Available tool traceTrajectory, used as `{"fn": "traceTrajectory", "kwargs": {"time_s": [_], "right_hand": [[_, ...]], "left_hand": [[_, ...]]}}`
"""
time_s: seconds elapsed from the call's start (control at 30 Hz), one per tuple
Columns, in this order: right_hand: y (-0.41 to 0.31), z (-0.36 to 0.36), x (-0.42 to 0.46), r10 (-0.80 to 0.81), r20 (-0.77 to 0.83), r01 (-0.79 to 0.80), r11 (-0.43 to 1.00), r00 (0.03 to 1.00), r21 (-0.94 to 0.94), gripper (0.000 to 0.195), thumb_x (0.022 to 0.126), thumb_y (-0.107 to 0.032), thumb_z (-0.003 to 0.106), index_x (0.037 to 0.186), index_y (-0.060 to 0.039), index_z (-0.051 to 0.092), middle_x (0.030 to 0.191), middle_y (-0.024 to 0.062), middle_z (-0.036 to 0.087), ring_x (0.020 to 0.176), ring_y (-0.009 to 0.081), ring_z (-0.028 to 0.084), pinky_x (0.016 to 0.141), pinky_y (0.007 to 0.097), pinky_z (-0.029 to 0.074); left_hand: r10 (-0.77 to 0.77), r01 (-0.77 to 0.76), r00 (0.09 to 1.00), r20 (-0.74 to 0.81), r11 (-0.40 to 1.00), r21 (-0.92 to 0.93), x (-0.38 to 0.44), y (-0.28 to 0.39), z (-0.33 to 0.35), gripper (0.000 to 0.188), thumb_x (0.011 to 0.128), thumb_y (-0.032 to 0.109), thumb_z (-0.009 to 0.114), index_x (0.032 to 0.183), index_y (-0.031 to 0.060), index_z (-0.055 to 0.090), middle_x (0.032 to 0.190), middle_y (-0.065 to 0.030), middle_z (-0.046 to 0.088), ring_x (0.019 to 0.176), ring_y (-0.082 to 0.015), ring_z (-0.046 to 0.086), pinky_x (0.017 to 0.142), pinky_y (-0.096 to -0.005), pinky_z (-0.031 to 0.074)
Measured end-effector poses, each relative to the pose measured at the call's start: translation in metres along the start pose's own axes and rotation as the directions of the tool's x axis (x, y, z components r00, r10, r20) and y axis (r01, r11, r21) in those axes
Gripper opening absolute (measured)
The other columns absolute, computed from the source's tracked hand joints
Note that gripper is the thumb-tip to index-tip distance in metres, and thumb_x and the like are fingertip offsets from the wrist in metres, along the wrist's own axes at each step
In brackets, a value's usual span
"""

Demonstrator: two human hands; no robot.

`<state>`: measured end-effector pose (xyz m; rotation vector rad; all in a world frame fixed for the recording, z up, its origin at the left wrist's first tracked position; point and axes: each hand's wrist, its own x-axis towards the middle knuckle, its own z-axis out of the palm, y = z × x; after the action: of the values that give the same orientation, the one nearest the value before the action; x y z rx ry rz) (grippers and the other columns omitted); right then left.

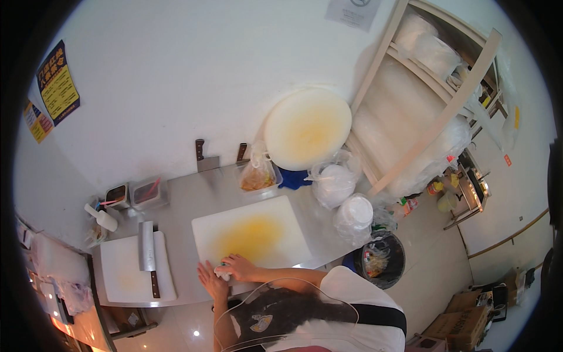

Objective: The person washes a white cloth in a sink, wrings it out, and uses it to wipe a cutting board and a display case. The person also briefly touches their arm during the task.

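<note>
A white cutting board [281, 220] with a yellow stain lies on the stainless steel table [180, 193] before me. My right hand [236, 266] holds a crumpled white cloth or wipe [223, 273] at the board's near left corner. Beside it, my left hand [213, 280] is spread, its fingers near the board's edge and close to the cloth; whether it touches the cloth is unclear. To the left, a cleaver [146, 251] with a wooden handle lies across a smaller white cutting board [118, 264].
Against the wall lean a round white board [308, 130] and another cleaver [207, 163]. Plastic tubs [149, 193], a bagged food container [259, 182] and wrapped white bowls [354, 215] stand on the table. A lined trash bin [396, 264] is at the right, below a shelf rack [435, 145].
</note>
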<state>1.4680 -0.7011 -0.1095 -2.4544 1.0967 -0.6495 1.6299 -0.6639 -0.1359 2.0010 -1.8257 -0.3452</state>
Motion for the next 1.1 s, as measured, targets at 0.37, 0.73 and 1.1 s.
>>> {"fn": "traceTrajectory", "kwargs": {"time_s": [0.37, 0.73, 1.1], "right_hand": [[0.081, -0.118, -0.186, 0.329, -0.070, -0.336, 0.929, 0.942, -0.154, 0.063, 0.067, -0.005, 0.062, 0.127, -0.0262, 0.060, 0.123, 0.0106, 0.057, 0.109, 0.0334, 0.055, 0.096, 0.0436, 0.042], [0.064, -0.083, -0.162, 0.252, -0.030, -0.254, 0.959, 0.967, -0.130, 0.057, 0.071, -0.012, 0.067, 0.126, -0.0249, 0.061, 0.121, 0.0099, 0.057, 0.112, 0.0317, 0.052, 0.095, 0.0432, 0.042], [-0.038, 0.022, 0.017, -0.053, 0.099, 0.054, 0.998, 0.994, -0.011, 0.044, 0.077, -0.016, 0.060, 0.121, -0.0217, 0.063, 0.115, 0.0086, 0.057, 0.111, 0.0288, 0.052, 0.095, 0.0418, 0.041]], "left_hand": [[0.040, -0.037, 0.998, -0.042, 0.998, 0.053, 0.001, -0.005, 0.003, 0.056, 0.094, 0.011, 0.044, 0.148, 0.0075, 0.032, 0.154, -0.0245, 0.024, 0.141, -0.0435, 0.025, 0.113, -0.0525, 0.023], [0.108, -0.110, 0.993, -0.055, 0.993, -0.045, 0.005, -0.024, 0.014, 0.059, 0.089, 0.006, 0.048, 0.146, 0.0034, 0.034, 0.153, -0.0279, 0.024, 0.139, -0.0475, 0.025, 0.113, -0.0521, 0.024], [-0.195, 0.050, 0.977, -0.082, 0.589, -0.807, 0.007, -0.067, 0.016, 0.031, 0.095, 0.003, 0.043, 0.122, -0.0054, 0.057, 0.129, -0.0251, 0.056, 0.120, -0.0334, 0.054, 0.102, -0.0409, 0.043]]}}
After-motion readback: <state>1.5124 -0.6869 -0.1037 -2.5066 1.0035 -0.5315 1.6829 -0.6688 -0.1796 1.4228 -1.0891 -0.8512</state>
